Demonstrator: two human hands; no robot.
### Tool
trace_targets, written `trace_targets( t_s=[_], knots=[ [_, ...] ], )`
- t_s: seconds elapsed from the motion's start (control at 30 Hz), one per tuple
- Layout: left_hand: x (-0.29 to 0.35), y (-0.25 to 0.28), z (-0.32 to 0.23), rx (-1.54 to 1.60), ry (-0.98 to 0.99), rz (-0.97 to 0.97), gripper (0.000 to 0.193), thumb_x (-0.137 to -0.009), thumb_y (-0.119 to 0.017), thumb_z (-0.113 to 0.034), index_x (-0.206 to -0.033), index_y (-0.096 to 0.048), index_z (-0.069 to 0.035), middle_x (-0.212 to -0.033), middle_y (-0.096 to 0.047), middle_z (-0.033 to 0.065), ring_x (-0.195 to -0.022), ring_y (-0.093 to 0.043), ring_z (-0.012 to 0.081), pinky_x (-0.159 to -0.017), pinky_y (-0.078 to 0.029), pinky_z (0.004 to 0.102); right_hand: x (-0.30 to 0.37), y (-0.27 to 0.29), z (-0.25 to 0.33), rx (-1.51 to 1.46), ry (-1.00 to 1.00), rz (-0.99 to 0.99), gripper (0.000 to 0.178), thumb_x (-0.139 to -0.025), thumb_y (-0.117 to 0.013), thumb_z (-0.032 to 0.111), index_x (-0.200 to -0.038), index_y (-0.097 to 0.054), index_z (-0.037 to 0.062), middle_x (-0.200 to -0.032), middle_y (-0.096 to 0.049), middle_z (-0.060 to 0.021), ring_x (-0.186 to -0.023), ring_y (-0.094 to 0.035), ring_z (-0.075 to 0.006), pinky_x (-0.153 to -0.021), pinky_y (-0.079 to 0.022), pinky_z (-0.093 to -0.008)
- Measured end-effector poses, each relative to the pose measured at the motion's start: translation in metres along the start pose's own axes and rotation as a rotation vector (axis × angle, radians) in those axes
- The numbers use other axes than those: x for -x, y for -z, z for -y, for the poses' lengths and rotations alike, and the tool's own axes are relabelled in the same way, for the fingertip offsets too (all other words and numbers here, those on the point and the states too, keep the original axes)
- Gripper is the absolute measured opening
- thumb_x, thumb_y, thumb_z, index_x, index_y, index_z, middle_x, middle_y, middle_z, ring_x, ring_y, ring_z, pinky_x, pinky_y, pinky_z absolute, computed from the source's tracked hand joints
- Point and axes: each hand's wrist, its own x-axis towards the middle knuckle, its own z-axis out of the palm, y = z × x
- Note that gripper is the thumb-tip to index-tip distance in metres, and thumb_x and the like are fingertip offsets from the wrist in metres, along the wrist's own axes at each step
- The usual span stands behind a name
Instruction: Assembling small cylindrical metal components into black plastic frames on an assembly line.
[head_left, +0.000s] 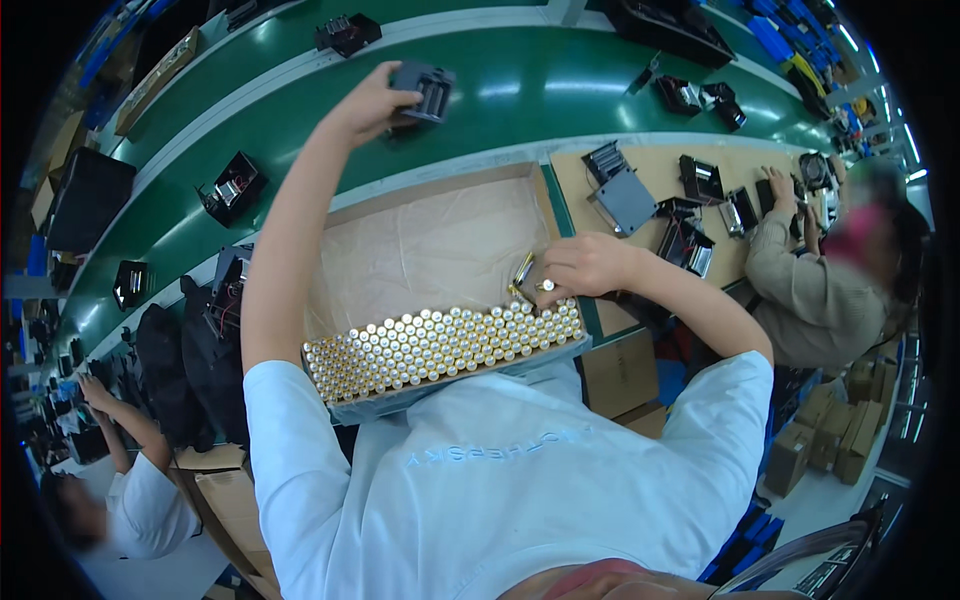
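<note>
My left hand (pixel 372 104) reaches out over the green belt and grips a dark grey plastic case (pixel 432 92) with open slots in its face. In front of my body stands a shallow cardboard box (pixel 425 215), its near half packed with upright cylindrical batteries (pixel 430 345) in several rows. My right hand (pixel 590 265) is at the right side of the box, fingers curled and closed around batteries. One gold battery (pixel 524 268) shows tilted by the fingertips; how many are in the grasp is partly hidden.
More dark cases with wiring sit on the belt (pixel 520 95) and on the tan board (pixel 570 180) to the right. A co-worker (pixel 815 270) handles parts at far right; another person (pixel 140 500) is at lower left. Black bags (pixel 180 370) lie left of the box.
</note>
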Motion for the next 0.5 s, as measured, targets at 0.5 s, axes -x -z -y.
trace_targets(
  t_s=[0.5],
  knots=[
    [-0.003,-0.071,0.001,0.487,-0.070,-0.076,0.034,-0.094,-0.058,-0.018,-0.121,-0.049,-0.001,-0.111,-0.056,0.0182,-0.097,-0.061,0.0263,-0.077,-0.057,0.0373,-0.167,0.050,-0.130,-0.086,-1.111,0.147,0.044,-0.089,-0.064,0.039,-0.074,-0.072,-0.0021,-0.061,-0.064,-0.0100,-0.051,-0.058,-0.0206,-0.055,-0.050,-0.0304]
  ],
)
